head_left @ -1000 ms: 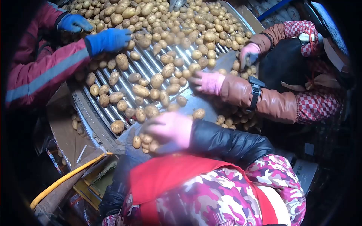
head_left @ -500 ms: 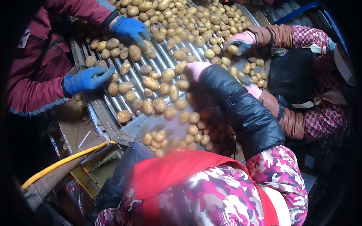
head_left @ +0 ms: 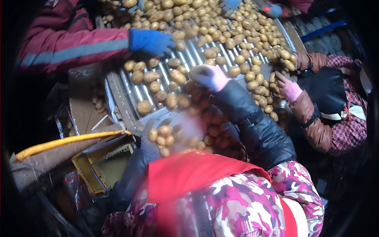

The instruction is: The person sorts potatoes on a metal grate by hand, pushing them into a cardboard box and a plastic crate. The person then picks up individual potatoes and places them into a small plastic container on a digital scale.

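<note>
My right hand (head_left: 211, 77), in a pink glove with a dark grey part, reaches over the metal roller conveyor (head_left: 128, 85). Its fingers are smeared and lie close to several potatoes (head_left: 177, 76), so I cannot make out a grip. Low on the left, my left hand (head_left: 148, 136) is a dark, blurred shape at the end of a black sleeve cover, beside a cluster of small potatoes (head_left: 161, 140). Its fingers are mostly hidden. More potatoes (head_left: 213, 130) lie in reddish shadow below my right forearm.
Across the rollers on the left, a co-worker's blue-gloved hand (head_left: 152, 41) hovers over potatoes. On the right, another co-worker's pink-gloved hand (head_left: 290, 87) touches potatoes. A yellow hose (head_left: 71, 141) and a yellow crate (head_left: 89, 173) are at lower left. Another blue glove (head_left: 230, 5) shows at the top.
The view has shifted. My right hand has moved further over the rollers. The left co-worker's one hand has left the near rollers, and fewer potatoes lie there. Blue gloves now appear at the top.
</note>
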Demonstrator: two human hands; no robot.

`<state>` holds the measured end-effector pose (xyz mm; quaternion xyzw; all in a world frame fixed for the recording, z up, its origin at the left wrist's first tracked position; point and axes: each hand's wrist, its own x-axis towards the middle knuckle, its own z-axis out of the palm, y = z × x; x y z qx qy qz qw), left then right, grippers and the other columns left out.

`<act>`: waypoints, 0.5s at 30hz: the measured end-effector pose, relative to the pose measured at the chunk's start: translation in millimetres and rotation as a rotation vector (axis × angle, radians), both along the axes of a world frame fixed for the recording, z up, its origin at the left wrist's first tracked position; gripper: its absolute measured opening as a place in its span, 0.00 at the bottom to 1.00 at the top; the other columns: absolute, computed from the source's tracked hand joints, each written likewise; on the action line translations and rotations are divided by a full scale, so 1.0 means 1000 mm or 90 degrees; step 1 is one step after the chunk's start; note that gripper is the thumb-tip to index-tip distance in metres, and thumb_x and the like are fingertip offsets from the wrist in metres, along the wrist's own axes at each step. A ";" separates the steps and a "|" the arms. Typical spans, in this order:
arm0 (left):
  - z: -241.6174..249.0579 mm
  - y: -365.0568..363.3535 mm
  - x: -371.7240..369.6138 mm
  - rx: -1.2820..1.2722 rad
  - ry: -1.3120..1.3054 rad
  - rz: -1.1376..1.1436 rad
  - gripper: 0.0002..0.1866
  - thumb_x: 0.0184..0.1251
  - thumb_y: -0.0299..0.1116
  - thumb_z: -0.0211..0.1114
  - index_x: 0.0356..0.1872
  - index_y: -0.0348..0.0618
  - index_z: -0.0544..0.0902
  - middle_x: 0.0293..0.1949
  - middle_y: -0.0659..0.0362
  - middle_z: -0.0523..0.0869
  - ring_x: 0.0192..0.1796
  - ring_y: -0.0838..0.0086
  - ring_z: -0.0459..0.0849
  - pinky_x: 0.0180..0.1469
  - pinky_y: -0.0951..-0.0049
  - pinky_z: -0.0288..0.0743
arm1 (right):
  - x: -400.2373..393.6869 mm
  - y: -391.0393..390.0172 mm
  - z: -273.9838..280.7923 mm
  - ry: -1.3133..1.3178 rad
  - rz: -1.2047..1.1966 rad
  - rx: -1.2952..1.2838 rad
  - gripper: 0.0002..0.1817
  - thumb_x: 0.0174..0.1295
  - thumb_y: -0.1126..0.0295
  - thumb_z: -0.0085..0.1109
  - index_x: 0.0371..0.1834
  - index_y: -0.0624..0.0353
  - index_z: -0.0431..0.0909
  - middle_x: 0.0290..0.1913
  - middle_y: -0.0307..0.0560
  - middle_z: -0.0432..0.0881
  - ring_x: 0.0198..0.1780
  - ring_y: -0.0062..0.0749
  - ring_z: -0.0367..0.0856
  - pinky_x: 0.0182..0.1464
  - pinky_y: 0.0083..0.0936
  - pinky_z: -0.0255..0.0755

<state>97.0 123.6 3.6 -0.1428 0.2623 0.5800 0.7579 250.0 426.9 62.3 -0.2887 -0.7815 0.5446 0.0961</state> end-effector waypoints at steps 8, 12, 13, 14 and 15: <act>0.009 -0.010 0.004 0.073 -0.037 0.107 0.30 0.74 0.66 0.62 0.54 0.47 0.81 0.49 0.61 0.84 0.40 0.73 0.83 0.34 0.66 0.81 | -0.117 -0.049 0.018 -0.496 0.442 0.389 0.18 0.70 0.64 0.59 0.62 0.49 0.84 0.54 0.56 0.90 0.58 0.53 0.89 0.61 0.45 0.81; 0.061 -0.026 -0.009 0.063 -0.073 0.080 0.29 0.74 0.66 0.62 0.47 0.47 0.81 0.39 0.65 0.82 0.38 0.72 0.82 0.34 0.70 0.78 | -0.116 -0.049 -0.003 -0.477 0.369 0.463 0.16 0.72 0.62 0.57 0.58 0.54 0.83 0.53 0.59 0.90 0.59 0.52 0.89 0.61 0.46 0.80; 0.058 -0.032 -0.009 0.052 -0.069 0.087 0.28 0.75 0.65 0.62 0.48 0.47 0.81 0.40 0.65 0.81 0.38 0.71 0.82 0.33 0.70 0.77 | -0.111 -0.044 -0.027 -0.456 0.328 0.498 0.16 0.73 0.62 0.56 0.58 0.54 0.83 0.53 0.59 0.90 0.59 0.52 0.89 0.61 0.46 0.81; 0.055 -0.038 -0.009 0.042 -0.065 0.095 0.27 0.76 0.64 0.62 0.49 0.48 0.81 0.40 0.65 0.81 0.39 0.70 0.82 0.33 0.69 0.77 | -0.105 -0.039 -0.040 -0.437 0.284 0.533 0.15 0.73 0.62 0.56 0.57 0.54 0.82 0.53 0.60 0.90 0.59 0.52 0.89 0.61 0.46 0.81; 0.053 -0.043 -0.010 0.031 -0.061 0.103 0.26 0.76 0.63 0.62 0.50 0.48 0.81 0.40 0.66 0.80 0.39 0.69 0.82 0.32 0.68 0.76 | -0.100 -0.040 -0.038 -0.432 0.255 0.522 0.15 0.73 0.62 0.56 0.57 0.55 0.82 0.53 0.60 0.90 0.59 0.52 0.89 0.61 0.45 0.81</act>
